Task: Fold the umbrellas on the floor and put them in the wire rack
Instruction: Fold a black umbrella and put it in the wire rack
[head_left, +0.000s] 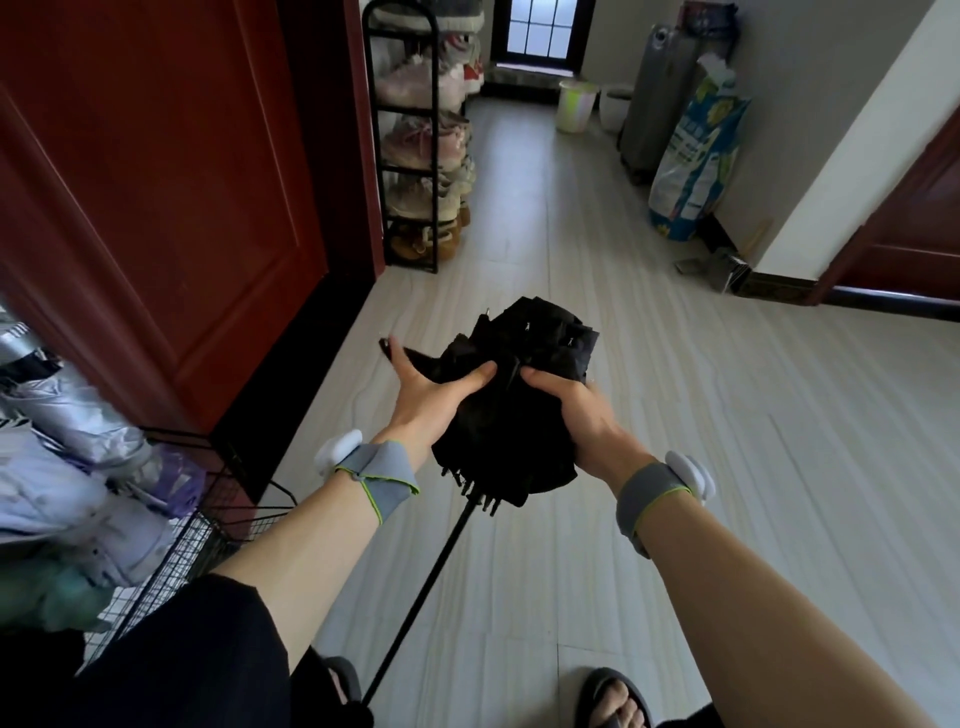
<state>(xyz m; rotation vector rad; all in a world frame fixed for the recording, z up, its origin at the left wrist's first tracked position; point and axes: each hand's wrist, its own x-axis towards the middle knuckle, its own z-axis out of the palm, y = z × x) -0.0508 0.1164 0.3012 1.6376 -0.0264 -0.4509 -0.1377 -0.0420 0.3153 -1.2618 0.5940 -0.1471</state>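
Observation:
A black umbrella (519, 395) hangs in front of me with its canopy collapsed into a loose bundle and its thin shaft (431, 577) running down toward my feet. My left hand (431, 389) grips the left side of the bunched fabric, thumb on top and fingers spread underneath. My right hand (571, 410) holds the right side with its fingers curled into the cloth. The black wire rack (208, 525) stands at the lower left, holding several folded umbrellas (78, 457) in pale grey, lilac and green.
A dark red door (156, 197) fills the left side. A black shoe rack (415, 156) stands beyond it. Buckets (576, 104), a grey cylinder and a printed sack (696, 156) line the far right wall. My sandalled foot (615, 701) is at the bottom.

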